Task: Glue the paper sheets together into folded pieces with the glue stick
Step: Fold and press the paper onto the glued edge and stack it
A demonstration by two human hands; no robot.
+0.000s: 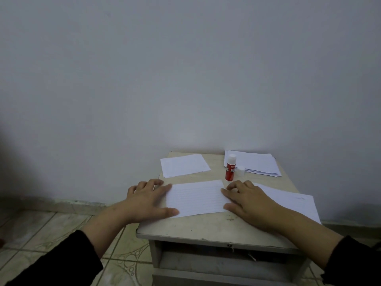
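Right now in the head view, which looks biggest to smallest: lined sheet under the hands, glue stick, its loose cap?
1. lined sheet
2. glue stick
3. loose cap

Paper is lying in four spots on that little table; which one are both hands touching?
The lined sheet at the front, between the left hand and right hand. The others lie untouched or under the right forearm.

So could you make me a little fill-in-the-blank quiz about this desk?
1. The glue stick has a ____ body.
2. Both the left hand and the right hand press on the ____ sheet.
3. The glue stick's cap is ____.
4. The paper stack lies by the ____.

Missing words: red; lined; off; wall
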